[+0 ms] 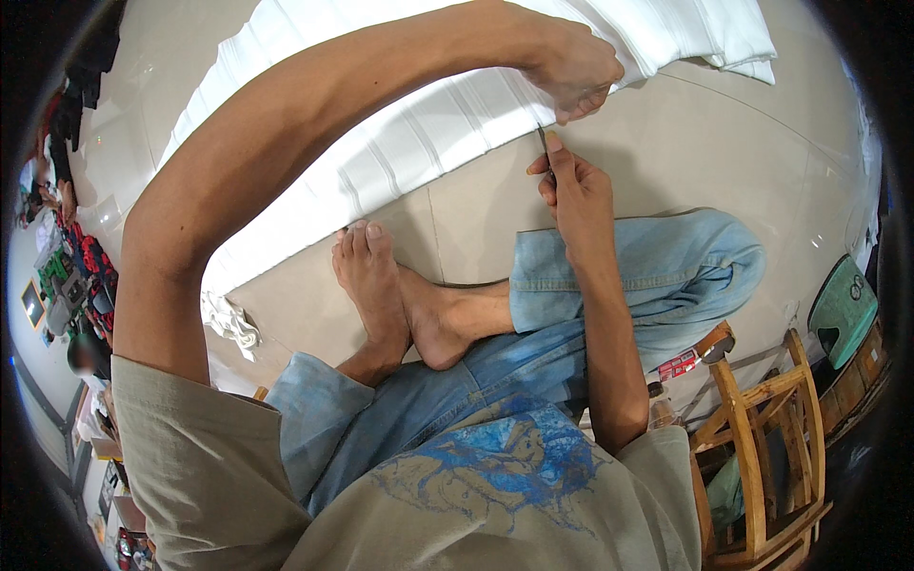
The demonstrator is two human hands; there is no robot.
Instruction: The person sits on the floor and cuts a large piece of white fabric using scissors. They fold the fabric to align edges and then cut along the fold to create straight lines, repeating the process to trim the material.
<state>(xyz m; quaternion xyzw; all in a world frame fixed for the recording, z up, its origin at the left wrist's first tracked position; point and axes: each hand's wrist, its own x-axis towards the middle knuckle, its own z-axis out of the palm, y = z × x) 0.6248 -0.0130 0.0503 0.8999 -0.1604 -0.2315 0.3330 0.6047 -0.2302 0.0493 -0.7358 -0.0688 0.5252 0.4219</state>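
Note:
A long strip of white pleated fabric (447, 124) lies across the tiled floor in front of me. My left arm arches over it, and my left hand (576, 71) is closed in a fist at its near edge. What those curled fingers hold, if anything, is hidden. Just below, my right hand (576, 186) grips a thin, dark, pointed tool (543, 136) between thumb and fingers. The tool's tip points up at the fabric's edge, close to my left hand. Too little of the tool shows to tell its kind.
My bare feet (367, 276) rest beside the fabric's near edge. A crumpled white cloth (228, 322) lies at left. To the right stand a wooden stool (762, 409) and a green plastic piece (844, 309). Clutter and a person (88, 357) are at far left.

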